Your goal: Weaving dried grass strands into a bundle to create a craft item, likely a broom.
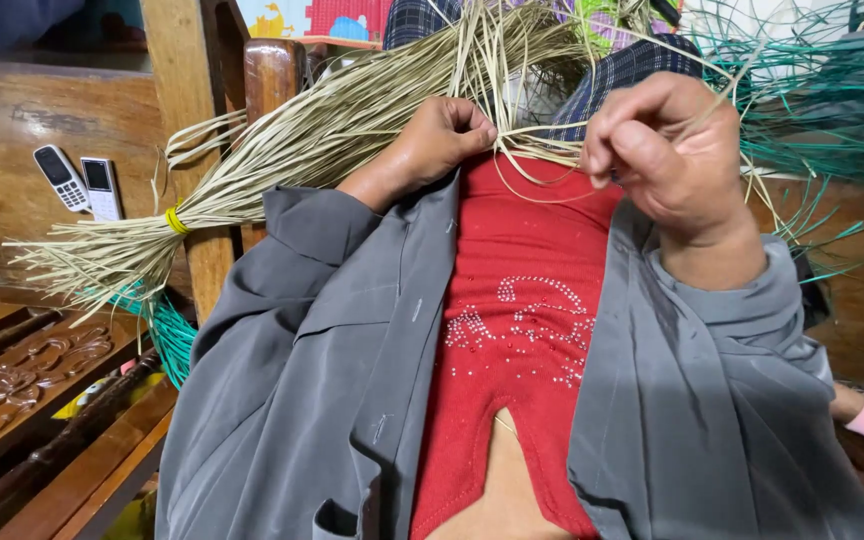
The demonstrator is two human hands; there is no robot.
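Our left hand (442,135) is fisted on the pale straw strands (332,130) lying across our chest; our right hand (657,150) pinches single strands. We judge them light, springy, brittle: best gripped bunched, near the yellow tie (176,220).

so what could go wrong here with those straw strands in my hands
1. The right hand pinches only a few thin strands from the pale straw bundle; a sharp pull might snap or kink them.
2. Loose pale strands cross the green strands at upper right, so they could tangle.
3. The left hand grips the bundle far from its yellow tie; the fan of strands may slip out of order.
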